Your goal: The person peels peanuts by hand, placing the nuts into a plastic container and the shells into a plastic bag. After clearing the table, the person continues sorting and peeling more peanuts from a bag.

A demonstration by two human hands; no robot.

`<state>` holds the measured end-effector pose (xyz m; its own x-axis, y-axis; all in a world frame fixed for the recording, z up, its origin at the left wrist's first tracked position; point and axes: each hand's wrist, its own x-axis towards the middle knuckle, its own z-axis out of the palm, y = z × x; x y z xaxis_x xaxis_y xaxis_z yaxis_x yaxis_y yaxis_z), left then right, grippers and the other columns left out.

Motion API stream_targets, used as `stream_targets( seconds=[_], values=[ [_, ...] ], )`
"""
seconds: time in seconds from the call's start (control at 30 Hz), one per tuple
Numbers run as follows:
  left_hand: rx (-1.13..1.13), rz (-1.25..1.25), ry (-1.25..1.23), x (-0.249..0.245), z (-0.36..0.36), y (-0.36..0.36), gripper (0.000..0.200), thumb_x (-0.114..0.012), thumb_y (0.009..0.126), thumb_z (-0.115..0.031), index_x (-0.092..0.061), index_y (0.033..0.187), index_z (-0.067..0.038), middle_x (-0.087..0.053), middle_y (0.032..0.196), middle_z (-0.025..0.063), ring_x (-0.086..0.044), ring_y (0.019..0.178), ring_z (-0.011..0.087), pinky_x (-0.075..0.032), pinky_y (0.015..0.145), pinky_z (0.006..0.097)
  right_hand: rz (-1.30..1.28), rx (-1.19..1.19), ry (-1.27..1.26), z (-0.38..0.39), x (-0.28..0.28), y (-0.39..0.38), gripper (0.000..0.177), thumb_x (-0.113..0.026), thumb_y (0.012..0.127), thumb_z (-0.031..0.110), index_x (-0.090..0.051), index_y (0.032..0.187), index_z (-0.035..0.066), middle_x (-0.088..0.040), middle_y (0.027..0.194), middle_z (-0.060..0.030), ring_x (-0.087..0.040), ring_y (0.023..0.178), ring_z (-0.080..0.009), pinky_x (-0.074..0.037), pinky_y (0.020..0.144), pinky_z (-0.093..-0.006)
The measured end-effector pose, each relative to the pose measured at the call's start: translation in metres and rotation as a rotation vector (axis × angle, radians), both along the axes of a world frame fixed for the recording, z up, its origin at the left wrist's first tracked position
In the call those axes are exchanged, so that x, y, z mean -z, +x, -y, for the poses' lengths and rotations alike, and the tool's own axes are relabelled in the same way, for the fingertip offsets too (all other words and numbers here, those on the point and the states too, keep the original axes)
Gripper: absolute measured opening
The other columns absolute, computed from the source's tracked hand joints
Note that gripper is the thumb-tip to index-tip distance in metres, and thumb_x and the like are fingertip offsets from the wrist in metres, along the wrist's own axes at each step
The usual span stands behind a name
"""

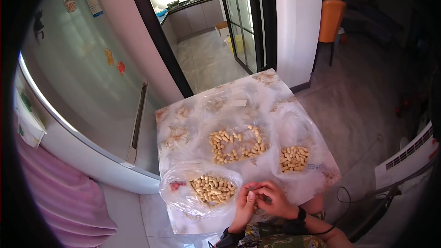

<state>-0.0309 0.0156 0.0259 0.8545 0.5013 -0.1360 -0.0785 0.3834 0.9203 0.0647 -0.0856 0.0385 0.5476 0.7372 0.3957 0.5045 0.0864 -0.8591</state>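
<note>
A peanut (252,196) is pinched between the fingertips of the left hand (245,207) and right hand (277,200), each grip closed on it at the table (183,124) edge. An open bag (212,189) is kept just left of the grip, seemingly for easy reach. A loose pile (236,144) and a second bag (294,157) lie beyond.

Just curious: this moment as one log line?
left hand, right hand: pinching peanut | nearest: open peanut bag | table: peanut heap, second peanut bag
</note>
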Motion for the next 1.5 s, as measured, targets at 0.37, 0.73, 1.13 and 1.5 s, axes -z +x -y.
stream_targets(
  seconds=[0.37,0.73,1.13,1.5],
  values=[
    [0.038,-0.020,-0.048,-0.006,0.000,0.000,0.023,-0.048,0.102,-0.020,-0.055,0.115,-0.004,-0.058,0.085,-0.0003,-0.049,0.066,0.0049,-0.039,0.058,0.0180,-0.188,0.107,0.095,0.009,0.006,0.003,0.017,-0.076,0.076,0.000,-0.063,0.087,0.004,-0.064,0.086,-0.0063,-0.062,0.080,-0.0163,-0.049,0.071,-0.0272],
    [0.036,-0.005,-0.060,-0.009,0.001,-0.001,0.013,-0.052,0.099,-0.011,-0.054,0.108,-0.003,-0.056,0.082,0.0008,-0.049,0.068,0.0065,-0.041,0.061,0.0208,-0.241,0.099,0.076,0.011,0.000,0.003,0.012,-0.071,0.080,-0.001,-0.064,0.090,0.001,-0.065,0.085,-0.0058,-0.062,0.078,-0.0124,-0.049,0.071,-0.0250],
    [0.042,-0.033,-0.028,-0.007,0.000,-0.002,0.011,-0.053,0.099,-0.012,-0.054,0.105,-0.003,-0.055,0.079,0.0000,-0.049,0.067,0.0056,-0.040,0.059,0.0200,-0.256,0.091,0.054,0.012,0.002,0.004,0.008,-0.069,0.084,0.001,-0.064,0.090,0.001,-0.065,0.082,-0.0059,-0.060,0.075,-0.0118,-0.046,0.066,-0.0250],
    [0.012,-0.001,-0.049,-0.010,0.001,0.001,0.014,-0.052,0.099,-0.013,-0.052,0.109,-0.003,-0.058,0.082,0.0025,-0.050,0.067,0.0074,-0.041,0.060,0.0213,-0.355,0.145,0.118,0.010,0.016,0.002,0.011,-0.070,0.083,0.003,-0.064,0.093,0.000,-0.066,0.086,-0.0063,-0.062,0.077,-0.0115,-0.048,0.068,-0.0256]
  ],
)
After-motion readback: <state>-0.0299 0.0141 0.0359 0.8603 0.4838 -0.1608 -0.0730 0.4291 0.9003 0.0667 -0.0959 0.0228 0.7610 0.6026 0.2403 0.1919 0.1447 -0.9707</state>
